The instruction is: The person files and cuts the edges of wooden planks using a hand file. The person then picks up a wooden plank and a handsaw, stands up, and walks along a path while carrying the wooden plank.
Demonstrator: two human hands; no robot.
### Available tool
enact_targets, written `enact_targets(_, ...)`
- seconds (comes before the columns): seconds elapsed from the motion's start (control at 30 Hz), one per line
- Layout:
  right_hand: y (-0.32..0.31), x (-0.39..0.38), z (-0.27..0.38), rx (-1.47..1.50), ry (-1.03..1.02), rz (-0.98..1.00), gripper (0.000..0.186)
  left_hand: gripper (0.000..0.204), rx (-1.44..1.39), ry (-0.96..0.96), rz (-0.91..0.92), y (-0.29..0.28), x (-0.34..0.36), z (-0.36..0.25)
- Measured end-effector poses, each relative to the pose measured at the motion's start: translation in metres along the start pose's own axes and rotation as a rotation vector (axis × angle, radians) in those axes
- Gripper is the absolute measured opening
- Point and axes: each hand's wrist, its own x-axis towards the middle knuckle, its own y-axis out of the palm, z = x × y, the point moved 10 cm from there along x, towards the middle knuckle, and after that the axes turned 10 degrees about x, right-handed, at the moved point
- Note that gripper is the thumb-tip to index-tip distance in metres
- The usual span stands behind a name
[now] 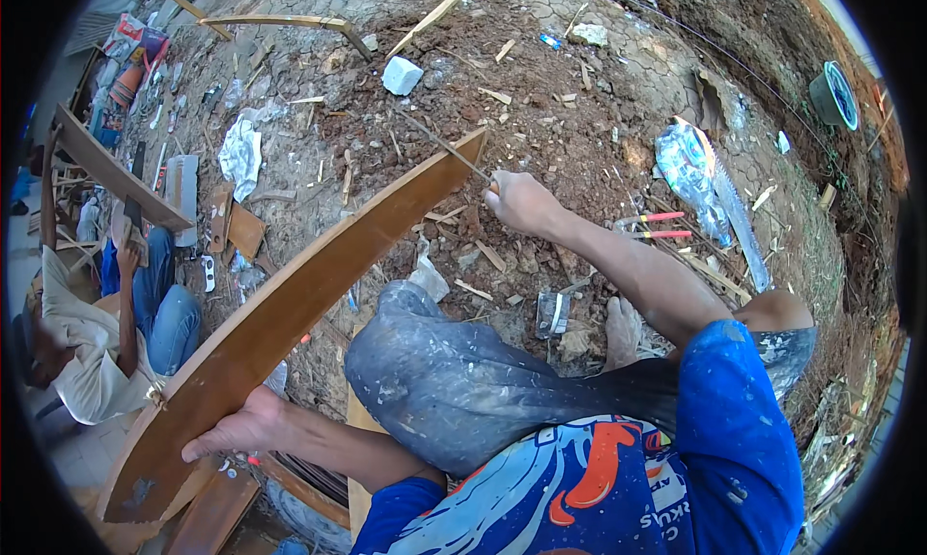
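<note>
Soil (642,86) bears a white block (401,76) and what seems a bucket (828,98).

For the long board (290,304), smooth brown wood with a faint sheen. For the thin rod (444,146), dark, dull metal. For the saw blade (740,213), bare metal, bright in patches. For the bag (684,161), clear plastic, glossy and wrinkled. For the red handles (668,233), smooth covering, apparently plastic. For the trousers (454,371), matt dark cloth with pale specks. For the shirt (739,410), blue cloth, likewise speckled. For the white block (401,76), matt, rough faces. For the ground (618,101), rough, crumbly soil.
</note>
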Motion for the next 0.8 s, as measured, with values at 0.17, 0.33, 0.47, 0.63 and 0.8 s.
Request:
enact_targets(0.17,-0.023,0.012,-0.055,-0.101,0.122,0.01,0.031,0.101,0.015,-0.043,0.018,-0.008,0.0,-0.011)
enact_targets(0.33,-0.001,-0.02,0.019,-0.133,0.006,0.106,0.033,0.101,-0.006,-0.019,0.022,-0.005,0.005,-0.028)
enact_targets(0.47,-0.035,0.022,-0.094,-0.133,0.122,-0.047,0.033,0.098,0.025,-0.061,0.011,0.014,-0.013,0.008)
enact_targets(0.63,-0.011,0.011,-0.071,-0.107,0.072,-0.064,0.035,0.097,0.032,-0.059,-0.099,0.004,-0.005,-0.021)
enact_targets(0.8,-0.022,-0.015,-0.108,-0.04,0.166,-0.06,0.042,0.097,0.017,-0.171,-0.175,-0.007,-0.015,0.004)
